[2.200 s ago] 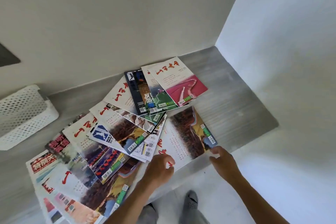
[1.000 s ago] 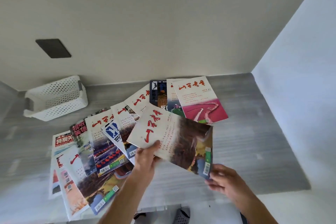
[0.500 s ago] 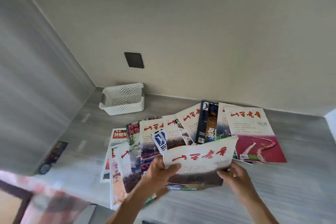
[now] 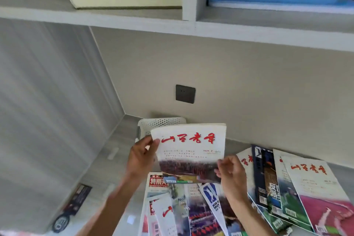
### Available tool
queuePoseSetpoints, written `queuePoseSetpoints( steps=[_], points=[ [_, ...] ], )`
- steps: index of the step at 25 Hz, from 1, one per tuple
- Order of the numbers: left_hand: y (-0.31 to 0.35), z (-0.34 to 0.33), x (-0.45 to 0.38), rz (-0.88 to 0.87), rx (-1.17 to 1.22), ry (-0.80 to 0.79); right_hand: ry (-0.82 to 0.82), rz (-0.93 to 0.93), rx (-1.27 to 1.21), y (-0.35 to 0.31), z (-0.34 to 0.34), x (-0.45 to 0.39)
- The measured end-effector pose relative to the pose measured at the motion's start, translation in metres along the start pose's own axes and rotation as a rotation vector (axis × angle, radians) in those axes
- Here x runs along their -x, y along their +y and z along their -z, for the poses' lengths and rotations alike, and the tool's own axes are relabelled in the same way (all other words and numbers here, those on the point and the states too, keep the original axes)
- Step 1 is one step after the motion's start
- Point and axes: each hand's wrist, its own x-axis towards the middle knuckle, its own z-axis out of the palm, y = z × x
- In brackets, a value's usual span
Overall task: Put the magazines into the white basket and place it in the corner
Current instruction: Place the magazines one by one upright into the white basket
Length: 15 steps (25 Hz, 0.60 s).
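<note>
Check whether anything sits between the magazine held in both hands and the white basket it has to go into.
Nothing visible blocks it. The held magazine, gripped by the left hand and right hand, is raised directly in front of the white basket, hiding most of it. The basket's inside cannot be seen.

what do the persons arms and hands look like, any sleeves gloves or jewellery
Both forearms are bare as far as the frame shows, with no sleeves in view. The left hand and right hand wear no gloves, and no rings, watch or bracelets are visible on them.
</note>
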Motion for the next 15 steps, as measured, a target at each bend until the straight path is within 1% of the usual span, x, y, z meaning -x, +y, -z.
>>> queuePoseSetpoints(
  steps=[2, 4, 6, 8, 10, 13, 15],
  points=[
    [0.007, 0.021, -0.048, 0.006, 0.125, 0.076, -0.022, 0.035, -0.125, -0.028, -0.043, -0.025],
    [0.009, 0.041, -0.096, 0.034, 0.174, 0.141, -0.068, 0.043, -0.171, -0.051, -0.083, -0.053],
    [0.006, 0.052, -0.134, 0.108, 0.218, 0.166, -0.170, -0.005, -0.208, -0.060, -0.114, -0.078],
    [-0.004, 0.058, -0.160, 0.201, 0.271, 0.186, -0.288, -0.097, -0.180, -0.056, -0.139, -0.098],
    [-0.013, 0.060, -0.170, 0.277, 0.290, 0.186, -0.373, -0.156, -0.101, -0.050, -0.151, -0.108],
    [-0.039, 0.065, -0.183, 0.358, 0.364, 0.182, -0.402, -0.186, -0.005, -0.035, -0.166, -0.125],
    [-0.053, 0.063, -0.185, 0.378, 0.329, 0.174, -0.413, -0.206, 0.023, -0.028, -0.170, -0.133]
  ],
)
